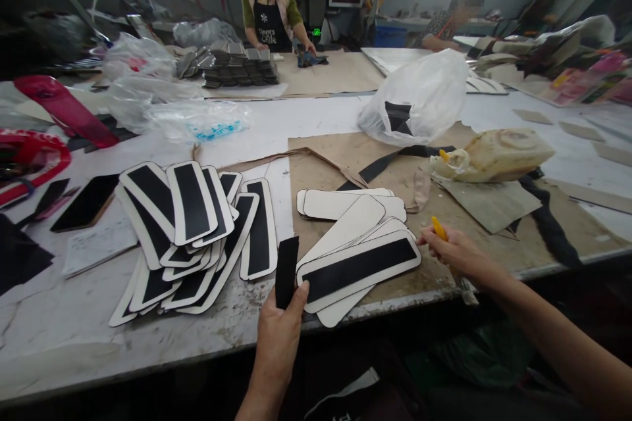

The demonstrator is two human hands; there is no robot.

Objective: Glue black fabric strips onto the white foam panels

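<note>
Gripping in the left hand [281,329] a short, flat, matte-black strip [287,270], pinched between thumb and curled fingers and pointing up and away from the wrist. Resting the tip of the same thumb, by the look of it, on the left end of a long white panel with rounded corners and a broad black band [359,271]. Closed too, in the right hand [442,247]: fingers wrapped on a slim tool with a bright yellow handle [438,229], its lower part mostly hidden and too blurred to identify.

Between the two hands, the banded panel — long axis running sideways, tilted slightly up and away toward the right. Just beyond its left end, the black strip, set steeply across that axis. Nearer to the left end, the left hand; close by the right end, the right fingertips — touching or just apart, impossible to tell.

Under the banded panel, a loose fan of plain white panels [345,227], partly over a brown paper sheet [399,174]. Farther left, an overlapping heap of white panels with black bands [192,204]; beyond the right hand, a yellowed plastic bottle [513,151] lying on its side.
</note>
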